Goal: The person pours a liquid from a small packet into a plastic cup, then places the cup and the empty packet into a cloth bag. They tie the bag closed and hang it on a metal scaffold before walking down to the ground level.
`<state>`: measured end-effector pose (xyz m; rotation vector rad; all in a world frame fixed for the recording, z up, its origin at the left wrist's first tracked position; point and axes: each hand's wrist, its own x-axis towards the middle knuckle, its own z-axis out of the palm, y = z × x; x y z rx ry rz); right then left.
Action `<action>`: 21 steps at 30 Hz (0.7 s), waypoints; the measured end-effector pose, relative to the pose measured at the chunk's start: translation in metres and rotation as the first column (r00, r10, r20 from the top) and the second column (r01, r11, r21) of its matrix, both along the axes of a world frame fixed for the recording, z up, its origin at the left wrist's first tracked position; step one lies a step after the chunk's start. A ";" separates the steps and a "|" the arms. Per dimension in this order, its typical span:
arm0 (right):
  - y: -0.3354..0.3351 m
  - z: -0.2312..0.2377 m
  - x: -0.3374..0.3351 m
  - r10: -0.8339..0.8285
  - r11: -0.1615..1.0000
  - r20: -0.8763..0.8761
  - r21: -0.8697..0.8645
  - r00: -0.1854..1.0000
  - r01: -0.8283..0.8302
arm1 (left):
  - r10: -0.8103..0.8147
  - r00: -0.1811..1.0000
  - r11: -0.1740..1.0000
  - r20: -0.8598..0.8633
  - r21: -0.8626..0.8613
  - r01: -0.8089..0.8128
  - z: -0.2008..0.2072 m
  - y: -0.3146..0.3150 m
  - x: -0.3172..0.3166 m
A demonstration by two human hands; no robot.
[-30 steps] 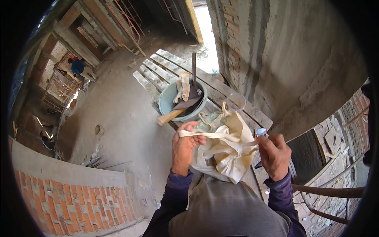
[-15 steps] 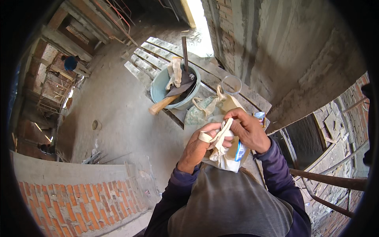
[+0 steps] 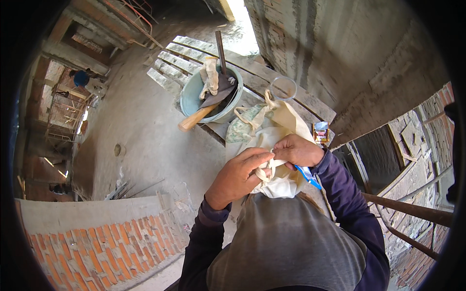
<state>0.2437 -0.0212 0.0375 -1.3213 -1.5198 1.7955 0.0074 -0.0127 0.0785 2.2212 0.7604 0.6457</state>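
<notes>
Cream cloth straps (image 3: pixel 270 169) are gathered between my two hands, in front of my body. The fingers of my left hand (image 3: pixel 233 175) close on one side of them, with a loop around a finger. My right hand (image 3: pixel 301 149) pinches the straps from the other side. Below hangs pale, crumpled cloth (image 3: pixel 281 186), apparently of the same bag. A blue packet (image 3: pixel 308 176) sticks out beneath my right hand; I cannot tell whether that hand grips it. Just beyond lies another cream cloth bag (image 3: pixel 286 119) with a green-patterned part (image 3: pixel 241 130).
On the slatted wooden platform (image 3: pixel 182 51) stands a light-blue bucket (image 3: pixel 189 97) holding a work glove (image 3: pixel 209 77) and wooden-handled tools. A clear plastic container (image 3: pixel 283 88) and a small brown-red packet (image 3: pixel 321 132) lie nearby. A rough wall rises at right; another person (image 3: pixel 82 79) is far left.
My hands have drawn closer together on the straps, my right palm turning downward. The blue packet has shifted right and tilted. The brown-red packet now shows more fully.
</notes>
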 end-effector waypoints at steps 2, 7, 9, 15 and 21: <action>0.002 -0.005 0.004 0.057 0.998 0.038 -0.014 0.998 -0.056 | -0.028 0.995 0.999 -0.098 -0.049 0.023 -0.003 0.002 -0.001; 0.003 -0.018 0.012 0.110 0.994 0.022 -0.014 0.994 -0.110 | -0.103 0.991 0.989 -0.088 -0.119 0.092 -0.007 0.003 0.002; 0.003 -0.022 0.014 0.143 0.990 -0.028 -0.008 0.989 -0.143 | -0.165 0.978 0.978 -0.126 -0.146 0.146 -0.007 0.003 0.004; 0.003 -0.023 0.014 0.127 0.979 -0.029 -0.154 0.991 -0.130 | -0.152 0.964 0.955 -0.219 -0.285 0.086 -0.013 0.009 0.005; -0.030 0.002 0.022 -0.407 0.881 -0.166 0.187 0.898 0.434 | 0.041 0.996 0.785 -0.076 -0.614 -0.079 -0.037 0.023 -0.008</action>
